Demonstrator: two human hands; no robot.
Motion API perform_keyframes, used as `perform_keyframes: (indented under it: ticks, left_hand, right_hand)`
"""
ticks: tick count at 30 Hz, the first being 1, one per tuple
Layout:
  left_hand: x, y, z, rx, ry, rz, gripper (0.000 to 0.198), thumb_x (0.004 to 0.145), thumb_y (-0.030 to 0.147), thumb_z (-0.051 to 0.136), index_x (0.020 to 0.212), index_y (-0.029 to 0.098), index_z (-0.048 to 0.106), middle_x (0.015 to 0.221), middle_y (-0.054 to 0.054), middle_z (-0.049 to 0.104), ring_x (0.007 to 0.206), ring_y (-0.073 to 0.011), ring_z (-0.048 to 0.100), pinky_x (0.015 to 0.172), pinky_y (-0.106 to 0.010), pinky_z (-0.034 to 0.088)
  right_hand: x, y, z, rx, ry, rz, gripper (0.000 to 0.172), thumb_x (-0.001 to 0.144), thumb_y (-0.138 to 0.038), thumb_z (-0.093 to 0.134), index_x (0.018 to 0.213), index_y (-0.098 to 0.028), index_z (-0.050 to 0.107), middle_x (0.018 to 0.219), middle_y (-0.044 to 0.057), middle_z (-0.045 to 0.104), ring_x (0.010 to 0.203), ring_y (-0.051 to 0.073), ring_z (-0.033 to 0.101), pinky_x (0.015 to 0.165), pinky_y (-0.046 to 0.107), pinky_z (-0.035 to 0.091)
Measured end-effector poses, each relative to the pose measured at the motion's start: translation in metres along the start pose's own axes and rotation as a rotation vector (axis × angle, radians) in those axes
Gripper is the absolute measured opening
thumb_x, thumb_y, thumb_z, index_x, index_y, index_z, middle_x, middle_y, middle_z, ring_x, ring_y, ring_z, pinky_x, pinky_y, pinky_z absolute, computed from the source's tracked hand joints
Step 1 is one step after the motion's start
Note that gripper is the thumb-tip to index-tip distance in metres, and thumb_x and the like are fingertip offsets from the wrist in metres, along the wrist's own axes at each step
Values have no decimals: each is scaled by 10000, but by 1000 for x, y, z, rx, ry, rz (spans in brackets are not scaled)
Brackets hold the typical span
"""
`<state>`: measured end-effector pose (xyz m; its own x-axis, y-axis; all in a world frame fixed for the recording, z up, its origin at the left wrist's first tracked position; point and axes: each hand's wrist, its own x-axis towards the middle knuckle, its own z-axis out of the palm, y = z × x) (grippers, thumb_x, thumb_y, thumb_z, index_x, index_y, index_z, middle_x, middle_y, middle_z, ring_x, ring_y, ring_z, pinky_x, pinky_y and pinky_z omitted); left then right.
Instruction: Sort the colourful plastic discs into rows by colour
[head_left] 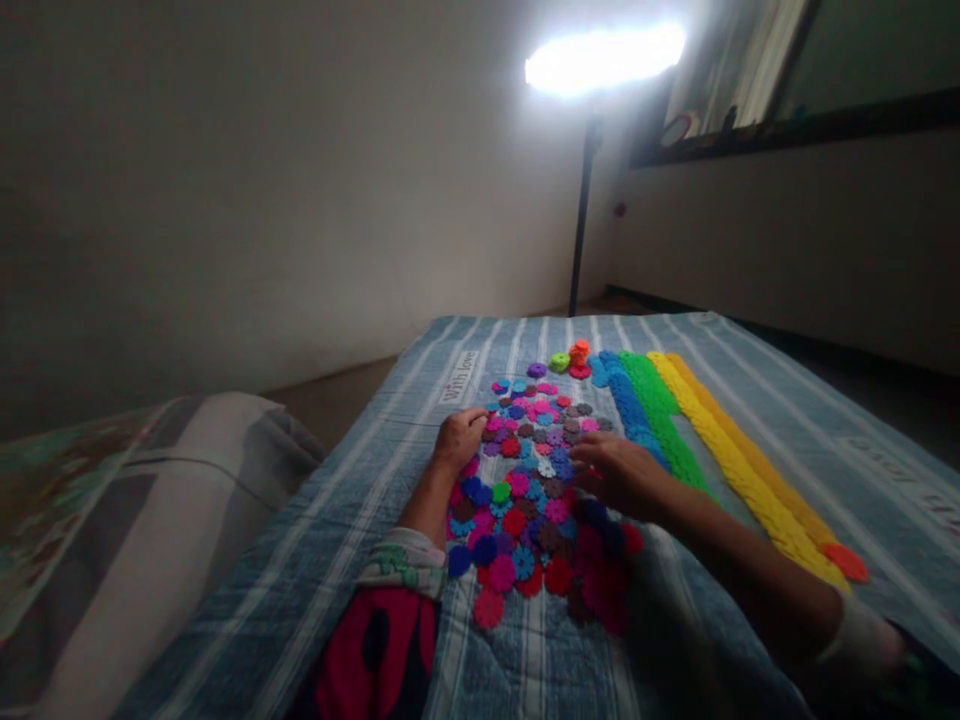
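Note:
Many flower-shaped discs in mixed colours, among them a pink disc (502,573) and a green disc (501,492), lie spread over a striped blue cloth (360,500). At the left edge of the spread rests my left hand (463,436), its fingers bent over the discs; what they hold, if anything, is too small to see. My right hand (611,470) is over the right side of the spread, fingers reaching left and apart. To its right run long overlapping rows of blue discs (630,405), green discs (656,415), yellow discs (720,450) and orange discs (757,465).
Small piles of red-orange discs (580,358) and lime discs (559,362) sit beyond the spread. One orange disc (846,562) lies at the near end of the rows. Behind the cloth stands a lit lamp (581,200). Grey bedding (202,480) is at the left.

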<state>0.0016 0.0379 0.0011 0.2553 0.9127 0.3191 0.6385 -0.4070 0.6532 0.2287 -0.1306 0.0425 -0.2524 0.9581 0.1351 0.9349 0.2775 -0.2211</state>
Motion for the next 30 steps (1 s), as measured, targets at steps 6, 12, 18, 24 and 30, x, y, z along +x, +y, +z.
perform_keyframes:
  ticks: [6,12,18,24,30]
  left_hand:
    - [-1,1,1,-64,14,-16,307,771,227,502,944,194,755,965,-27,762,975,-197,686,934,-305,518]
    - [-2,2,3,-210,28,-62,314,771,247,515,971,170,745,966,-49,758,943,-209,688,906,-322,528]
    - [-3,3,3,-414,74,-125,335,757,264,530,996,149,736,974,-61,753,944,-214,683,912,-325,516]
    - [-1,1,4,-554,109,-199,358,715,309,558,971,136,737,960,-83,751,943,-225,678,910,-342,507]
    - [-1,-3,4,-693,120,-247,366,680,355,601,944,137,732,966,-79,746,970,-227,672,872,-331,524]
  right_hand:
    - [47,-11,24,-79,8,108,407,895,-459,558,1200,-196,612,1178,129,583,1144,257,498,948,361,395]
    - [48,-49,40,-67,-30,71,381,922,-497,493,1164,-222,597,1169,115,570,1129,277,484,907,404,403]
    - [38,-58,37,29,-47,-71,242,953,-399,471,992,-219,628,1075,68,588,1045,211,520,876,336,395]
    - [25,-55,35,45,-63,-113,217,925,-390,535,1009,-220,641,1069,64,585,1015,207,521,851,326,402]
    - [1,-69,32,110,-70,-194,212,921,-389,557,1008,-225,659,1071,65,594,1004,204,532,871,339,415]
